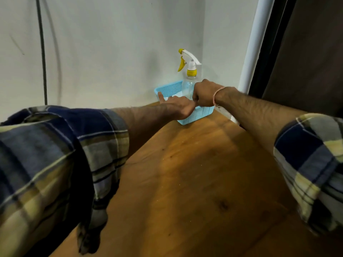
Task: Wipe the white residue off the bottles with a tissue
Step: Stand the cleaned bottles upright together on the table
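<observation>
A clear spray bottle (187, 86) with a white and yellow trigger head stands at the far side of a light blue mesh basket (194, 115) in the table's far corner. Something white (175, 95) lies inside the basket, too small to identify. My left hand (178, 105) lies over the basket's near rim, fingers curled onto it and the index finger stretched toward the left corner. My right hand (204, 93) is a closed fist over the basket, right in front of the bottle's body. Whatever its fingers may hold is hidden.
The basket sits on a brown wooden table (194, 173) that meets a pale wall. A white pipe (254, 43) and a dark door frame (297, 52) rise at the right. A black cable (43, 52) hangs down the wall at the left.
</observation>
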Motion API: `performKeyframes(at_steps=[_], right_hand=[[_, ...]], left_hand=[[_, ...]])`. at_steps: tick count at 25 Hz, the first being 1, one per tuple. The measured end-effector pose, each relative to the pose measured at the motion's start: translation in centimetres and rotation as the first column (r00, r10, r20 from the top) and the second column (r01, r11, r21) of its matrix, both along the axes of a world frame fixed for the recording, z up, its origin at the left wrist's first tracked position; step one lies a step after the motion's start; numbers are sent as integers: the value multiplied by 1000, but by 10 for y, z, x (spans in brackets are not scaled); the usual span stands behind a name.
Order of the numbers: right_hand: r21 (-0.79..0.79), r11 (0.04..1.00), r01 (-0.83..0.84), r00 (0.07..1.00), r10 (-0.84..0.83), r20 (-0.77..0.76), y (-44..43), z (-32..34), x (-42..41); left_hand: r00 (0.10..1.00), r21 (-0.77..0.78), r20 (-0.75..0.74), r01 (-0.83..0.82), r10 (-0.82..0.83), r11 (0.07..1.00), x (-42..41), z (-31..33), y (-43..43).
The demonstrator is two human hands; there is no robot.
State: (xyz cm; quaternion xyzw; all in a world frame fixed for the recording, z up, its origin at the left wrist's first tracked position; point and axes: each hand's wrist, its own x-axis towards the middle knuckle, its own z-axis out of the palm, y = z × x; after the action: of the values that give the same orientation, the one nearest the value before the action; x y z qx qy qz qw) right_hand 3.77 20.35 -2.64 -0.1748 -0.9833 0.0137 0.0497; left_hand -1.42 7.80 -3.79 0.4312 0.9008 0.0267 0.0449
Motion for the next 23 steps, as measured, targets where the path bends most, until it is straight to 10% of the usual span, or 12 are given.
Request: performKeyframes(at_steps=[4,13,23], right_hand=[[4,1000,16,995,-17,98,0,4,3],[-293,955,-53,909,-76,-411,-108,-2,60],[-774,602,-194,956,-62,-287,-234,4,22]], left_hand=[[998,35,36,-44,43,998,1,-1,-4],[985,435,81,-172,152,884,55,21,-75],[984,307,116,-167,137,937,-9,132,-223]])
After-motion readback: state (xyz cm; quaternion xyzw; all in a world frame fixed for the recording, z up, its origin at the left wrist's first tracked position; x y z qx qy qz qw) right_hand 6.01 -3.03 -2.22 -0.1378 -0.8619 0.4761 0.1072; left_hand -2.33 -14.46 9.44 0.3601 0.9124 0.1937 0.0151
